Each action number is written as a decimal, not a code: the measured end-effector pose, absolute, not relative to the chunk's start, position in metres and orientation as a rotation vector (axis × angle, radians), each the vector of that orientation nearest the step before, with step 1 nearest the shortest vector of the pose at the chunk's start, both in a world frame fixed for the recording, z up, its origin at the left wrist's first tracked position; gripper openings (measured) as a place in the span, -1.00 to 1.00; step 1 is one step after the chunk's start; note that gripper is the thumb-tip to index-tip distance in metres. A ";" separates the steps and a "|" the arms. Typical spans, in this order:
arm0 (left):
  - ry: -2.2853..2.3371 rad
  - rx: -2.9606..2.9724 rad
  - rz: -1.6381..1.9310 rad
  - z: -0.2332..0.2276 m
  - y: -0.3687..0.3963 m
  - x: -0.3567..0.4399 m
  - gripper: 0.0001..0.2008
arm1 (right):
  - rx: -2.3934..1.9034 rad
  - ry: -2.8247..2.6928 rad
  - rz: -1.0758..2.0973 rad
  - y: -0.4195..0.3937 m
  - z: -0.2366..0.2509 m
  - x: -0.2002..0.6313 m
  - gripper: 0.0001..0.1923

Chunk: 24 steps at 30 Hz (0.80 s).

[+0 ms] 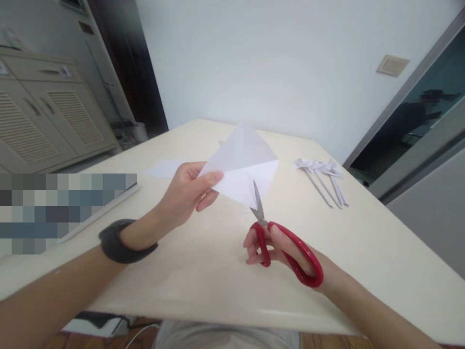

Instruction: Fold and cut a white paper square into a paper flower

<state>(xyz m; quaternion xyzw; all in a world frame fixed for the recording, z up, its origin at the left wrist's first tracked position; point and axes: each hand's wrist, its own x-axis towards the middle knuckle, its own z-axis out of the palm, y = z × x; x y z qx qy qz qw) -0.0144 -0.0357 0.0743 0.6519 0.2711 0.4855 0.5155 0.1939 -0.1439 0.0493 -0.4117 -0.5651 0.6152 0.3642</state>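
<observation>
My left hand (189, 191) holds a folded white paper (243, 167) by its left corner, lifted above the cream table (381, 242). The paper is folded into a diamond shape with a crease across its middle. My right hand (276, 249) grips red-handled scissors (290, 252), fingers through the loops. The metal blades point up and touch the paper's lower edge. A dark band sits on my left wrist.
Several folded white paper pieces with long stems (323, 177) lie at the table's far right. A flat white sheet (165, 168) lies behind my left hand. A blurred-out object (65, 208) rests at the left edge. Cabinets (47, 116) stand at the left.
</observation>
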 end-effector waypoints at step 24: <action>0.651 1.523 1.171 0.076 -0.037 -0.014 -0.77 | -1.010 -1.503 1.610 -0.143 0.053 0.193 -0.55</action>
